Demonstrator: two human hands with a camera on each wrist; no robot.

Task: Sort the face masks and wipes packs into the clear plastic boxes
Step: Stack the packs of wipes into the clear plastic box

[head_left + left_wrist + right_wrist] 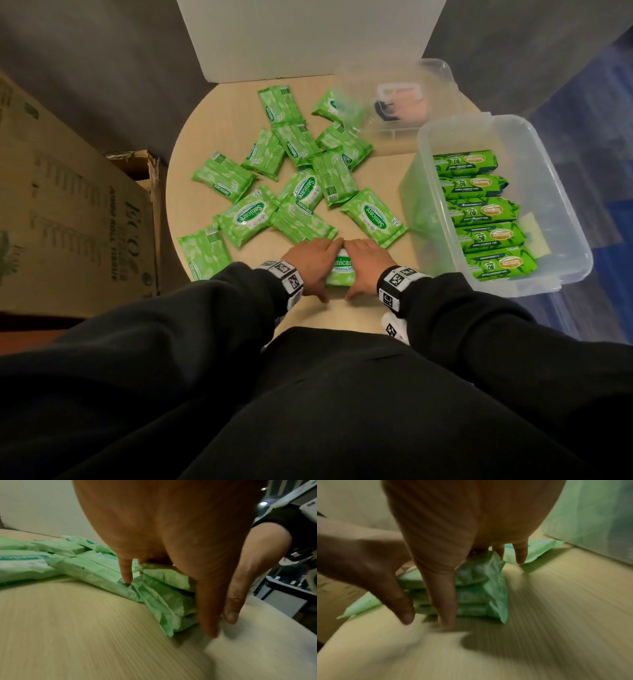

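Several small green Sanicare wipes packs [301, 192] lie scattered on the round wooden table [212, 113]. At the near edge, my left hand [320, 267] and right hand [359, 269] together clasp a stack of wipes packs [340, 272], fingers on the far side and thumbs on the near side. The left wrist view shows my left hand [169, 605] against the stack's [163, 592] end. In the right wrist view my right hand [483, 588] holds three stacked packs [476, 609]. A clear box [582, 253] on the right holds several larger green packs [486, 212].
A second clear box [442, 75] stands at the back right with a blurred dark and pinkish packet [400, 102] inside. A large cardboard carton [68, 205] stands beside the table on the left. A white board [308, 34] rises behind the table.
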